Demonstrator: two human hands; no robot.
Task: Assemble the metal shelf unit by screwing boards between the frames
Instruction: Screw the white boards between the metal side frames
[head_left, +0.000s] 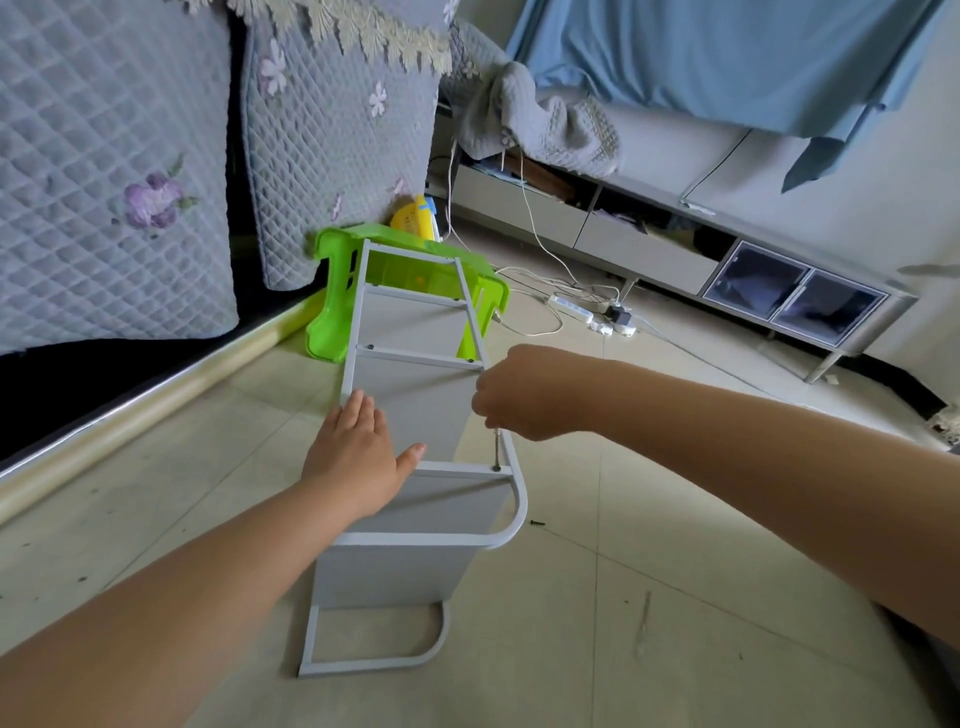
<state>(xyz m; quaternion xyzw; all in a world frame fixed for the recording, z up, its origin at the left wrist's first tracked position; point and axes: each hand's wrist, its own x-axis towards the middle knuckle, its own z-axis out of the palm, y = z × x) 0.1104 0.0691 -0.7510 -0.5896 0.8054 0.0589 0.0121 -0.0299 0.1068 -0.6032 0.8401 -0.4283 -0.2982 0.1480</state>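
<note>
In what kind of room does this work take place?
Most likely a home living room. A sofa with a quilted floral cover stands on the left, a low TV-style cabinet runs along the wall, and a power strip lies on the tiled floor.

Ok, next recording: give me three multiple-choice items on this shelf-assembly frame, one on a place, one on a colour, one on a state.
1. Where does the loose black screw lie?
A. on the tiled floor right of the white metal frame
B. on the stool
C. in the left palm

2. What colour is the plastic stool behind the shelf unit?
A. blue
B. bright green
C. red

3. What is the left hand doing?
A. gripping a drill
B. hanging idle
C. resting flat on the grey shelf board

Answers: 1 A, the screw sits on the floor just beside the frame's curved corner. 2 B, the stool is vivid green. 3 C, its fingers lie straight on the board while the right hand holds a slim metal screwdriver.
</note>
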